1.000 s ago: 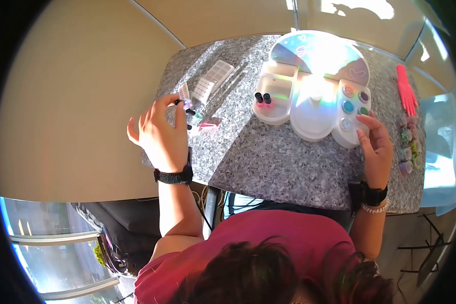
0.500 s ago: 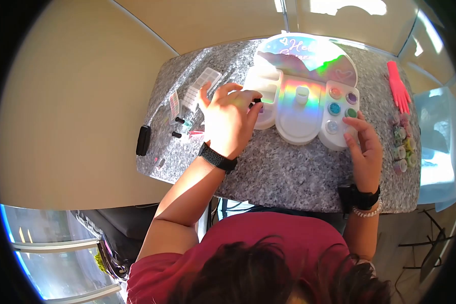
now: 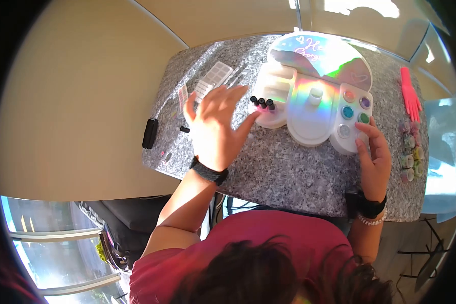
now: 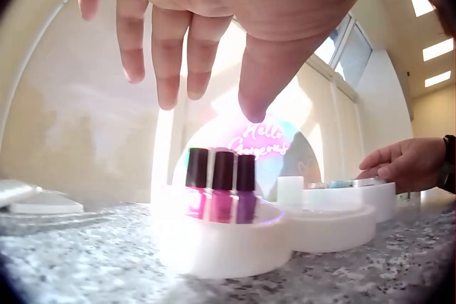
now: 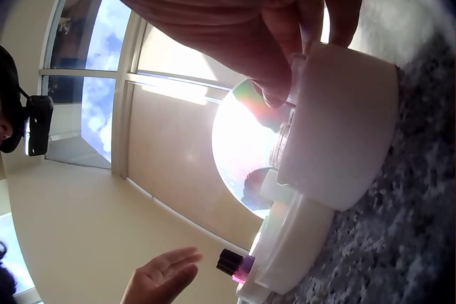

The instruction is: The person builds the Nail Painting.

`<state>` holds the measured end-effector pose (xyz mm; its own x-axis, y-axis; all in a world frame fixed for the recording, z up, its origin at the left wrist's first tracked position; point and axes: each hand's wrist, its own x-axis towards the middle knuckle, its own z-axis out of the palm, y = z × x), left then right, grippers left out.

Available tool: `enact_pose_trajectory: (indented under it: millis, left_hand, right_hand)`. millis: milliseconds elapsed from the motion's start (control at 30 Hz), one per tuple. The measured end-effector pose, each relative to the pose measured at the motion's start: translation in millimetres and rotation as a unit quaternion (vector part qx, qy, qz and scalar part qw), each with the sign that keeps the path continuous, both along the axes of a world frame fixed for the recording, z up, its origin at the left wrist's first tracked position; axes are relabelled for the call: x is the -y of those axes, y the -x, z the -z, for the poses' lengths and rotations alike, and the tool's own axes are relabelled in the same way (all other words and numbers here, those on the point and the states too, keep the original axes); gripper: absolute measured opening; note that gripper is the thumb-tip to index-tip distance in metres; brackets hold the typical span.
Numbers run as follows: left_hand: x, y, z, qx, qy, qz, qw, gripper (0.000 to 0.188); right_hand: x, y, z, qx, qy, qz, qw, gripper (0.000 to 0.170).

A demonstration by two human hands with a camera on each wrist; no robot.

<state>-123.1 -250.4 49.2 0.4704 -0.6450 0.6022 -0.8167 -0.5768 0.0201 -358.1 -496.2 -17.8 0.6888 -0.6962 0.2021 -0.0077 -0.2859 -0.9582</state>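
Three small nail polish bottles (image 4: 221,204) with black caps, two pink and one purple, stand upright in the front of the left section of a white organizer (image 3: 299,134). Just left of them hovers my left hand (image 3: 215,129), fingers spread and holding nothing. In the left wrist view its fingers hang above and behind the caps. My right hand (image 3: 375,159) holds the organizer's right section by its front right corner, thumb at the front edge and fingers on top beside the glitter pots (image 3: 347,112). The right wrist view shows the thumb (image 5: 274,94) over the rim.
Behind the organizer rises a shiny rounded panel (image 3: 357,66) with lettering. A clear divided case (image 3: 215,76), a sticker sheet (image 3: 183,96) and a black case (image 3: 150,134) lie left. At the right are a pink model hand (image 3: 410,93) and several small jars (image 3: 408,162).
My left hand carried a nail polish bottle from the left of the table, set it beside the other two in the organizer, let go and drew back left. My right hand stayed at the organizer.
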Motion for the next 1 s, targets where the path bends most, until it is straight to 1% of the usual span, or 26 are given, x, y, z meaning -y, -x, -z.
enact_pose_trajectory:
  millis: [100, 167, 233, 267, 300, 333, 433, 500, 533, 633, 667, 700, 767, 833, 900, 1000]
  left_hand:
    - [-41.6, -21.6, -1.1, -0.014, 0.01, -0.12, 0.993, 0.046]
    - [-68.9, -37.0, 4.0, -0.012, -0.032, -0.21, 0.977, 0.042]
    - [-88.9, -47.9, 8.9, -0.031, -0.08, -0.264, 0.961, 0.044]
    - [-96.5, -49.6, 8.6, -0.069, -0.091, -0.282, 0.953, 0.044]
    - [-101.2, -50.3, 8.9, -0.107, -0.102, -0.3, 0.943, 0.044]
    - [-102.5, -50.8, 10.9, -0.108, -0.101, -0.3, 0.942, 0.044]
    - [-104.3, -53.7, 18.6, -0.094, -0.087, -0.286, 0.95, 0.039]
    - [-97.1, -60.0, 23.9, -0.068, -0.068, -0.261, 0.961, 0.032]
    - [-93.7, -61.8, 25.6, -0.083, -0.072, -0.281, 0.953, 0.024]
    - [-83.0, -59.1, 17.2, -0.082, -0.074, -0.284, 0.953, 0.021]
    - [-74.7, -50.1, 10.6, -0.038, -0.049, -0.254, 0.965, 0.017]
    - [-64.8, -38.4, 2.7, -0.021, -0.033, -0.226, 0.973, 0.018]
    - [-41.4, -11.0, -17.5, -0.021, 0.01, -0.117, 0.993, 0.019]
    - [-21.2, 9.7, -26.3, -0.05, 0.034, -0.033, 0.998, 0.018]
    - [-1.6, 28.7, -30.7, -0.035, 0.023, -0.005, 0.999, 0.019]
    - [17.2, 30.7, -16.8, -0.042, 0.012, 0.036, 0.998, 0.018]
  right_hand:
    - [-0.2, 0.2, 0.2, -0.007, 0.004, 0.001, 1.0, 0.034]
    - [-0.3, -0.1, 1.2, -0.006, 0.004, 0.004, 1.0, 0.034]
    - [-0.5, -0.7, 1.7, -0.005, 0.005, 0.005, 1.0, 0.034]
    - [-0.2, -0.8, 2.2, -0.005, 0.003, 0.006, 1.0, 0.033]
    - [0.1, -0.7, 2.6, -0.005, 0.001, 0.008, 1.0, 0.033]
    - [0.5, -0.5, 2.6, -0.006, 0.001, 0.007, 1.0, 0.033]
    - [2.0, -0.2, 2.9, -0.005, 0.005, 0.001, 1.0, 0.033]
    - [4.0, 0.7, 3.9, -0.005, 0.004, -0.01, 1.0, 0.032]
    - [3.4, 0.6, 3.0, -0.007, 0.007, -0.009, 1.0, 0.032]
    - [0.9, -1.4, 0.4, 0.003, 0.003, 0.008, 1.0, 0.031]
    - [0.8, -1.4, 0.1, 0.005, -0.001, 0.004, 1.0, 0.03]
    - [0.8, -1.6, 0.0, 0.008, -0.006, -0.001, 1.0, 0.03]
    - [1.5, -1.7, -0.3, 0.007, -0.002, 0.001, 1.0, 0.03]
    - [1.7, -0.9, -0.7, 0.006, 0.0, -0.005, 1.0, 0.03]
    - [1.9, -1.5, -0.8, 0.005, -0.001, -0.006, 1.0, 0.03]
    - [2.2, -2.1, 1.0, 0.017, -0.005, -0.005, 1.0, 0.03]
